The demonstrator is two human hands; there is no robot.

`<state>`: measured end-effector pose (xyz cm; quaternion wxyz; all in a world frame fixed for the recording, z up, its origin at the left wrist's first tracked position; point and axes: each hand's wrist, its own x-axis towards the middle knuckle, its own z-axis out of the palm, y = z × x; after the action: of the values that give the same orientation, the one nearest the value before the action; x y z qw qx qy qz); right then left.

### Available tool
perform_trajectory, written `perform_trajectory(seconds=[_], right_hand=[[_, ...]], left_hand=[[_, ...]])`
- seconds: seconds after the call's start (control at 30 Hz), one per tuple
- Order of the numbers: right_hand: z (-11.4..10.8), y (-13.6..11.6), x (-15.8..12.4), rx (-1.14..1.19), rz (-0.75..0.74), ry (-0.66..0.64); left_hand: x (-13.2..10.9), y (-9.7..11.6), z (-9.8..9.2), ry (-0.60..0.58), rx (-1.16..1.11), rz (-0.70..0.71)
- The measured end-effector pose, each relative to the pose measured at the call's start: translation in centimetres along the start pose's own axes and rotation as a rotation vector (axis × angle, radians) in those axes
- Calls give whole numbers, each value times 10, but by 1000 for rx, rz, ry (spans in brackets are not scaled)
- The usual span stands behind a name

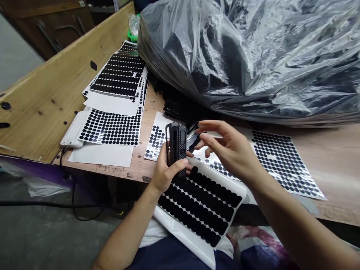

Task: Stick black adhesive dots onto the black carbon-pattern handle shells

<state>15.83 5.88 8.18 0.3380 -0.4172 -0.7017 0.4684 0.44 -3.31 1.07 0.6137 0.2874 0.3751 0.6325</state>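
My left hand (165, 168) is closed around a black plastic part (177, 148) with a carbon-fibre-like texture and a slim frame along one side. It holds the part upright over the table's front edge. To the right, my right hand (225, 146) hovers with fingers bent and apart, touching nothing that I can make out. Beneath both hands, a white sheet with rows of large black round stickers (202, 206) slopes from the table edge down to my lap. Behind the held part lie more dark plastic parts (176, 107), partly hidden.
A large clear plastic bag (247, 63) of dark items fills the back right. Sticker sheets (112, 125) are stacked at left, beside a white power strip (74, 129) and a wooden side board (56, 78). Another dotted sheet (284, 161) lies at right. A cable (73, 195) hangs at left.
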Motion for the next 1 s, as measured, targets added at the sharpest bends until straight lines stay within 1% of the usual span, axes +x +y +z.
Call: perform_trajectory(seconds=[0.03, 0.07, 0.17, 0.2, 0.3, 0.37, 0.4, 0.43, 0.47, 0.5, 0.57, 0.63, 0.7, 0.8, 1.0], right_hand=[[-2, 1, -3, -85, -16, 17], [-3, 2, -7, -184, -31, -4], [-6, 6, -25, -431, -118, -181], [-6, 8, -32, -479, -169, -207], [-3, 9, -45, -562, -399, -172], [-4, 4, -48, -524, -548, -187], [-5, 0, -48, -473, -579, -194], [-7, -4, -47, -408, -571, -180], [-10, -8, -44, -338, -521, -143], [-12, -11, -40, -269, -442, -88], [-15, -14, -29, -131, -239, 0], [-16, -13, -16, 15, -59, 19], [-14, -9, -5, 132, 63, -17], [-10, -2, 4, 185, 112, -49], [-7, 0, 5, 112, 107, -54]], left_hand=[[0, 1, 1, 24, -7, 6], [0, 1, 1, 44, -24, 12], [2, 1, 2, 75, -57, 21], [2, 1, 2, 73, -58, 20], [3, 0, 2, 60, -71, 11], [3, -1, 2, 66, -91, 2], [3, -1, 2, 68, -90, 5], [3, -1, 2, 66, -80, 15], [3, -2, 1, 56, -64, 28], [3, -3, 0, 40, -50, 43], [3, -4, -3, -12, -49, 58], [2, -4, -6, -69, -77, 29], [2, -2, -8, -106, -92, -28], [1, 0, -9, -119, -90, -92], [1, 0, -11, -141, -121, -101]])
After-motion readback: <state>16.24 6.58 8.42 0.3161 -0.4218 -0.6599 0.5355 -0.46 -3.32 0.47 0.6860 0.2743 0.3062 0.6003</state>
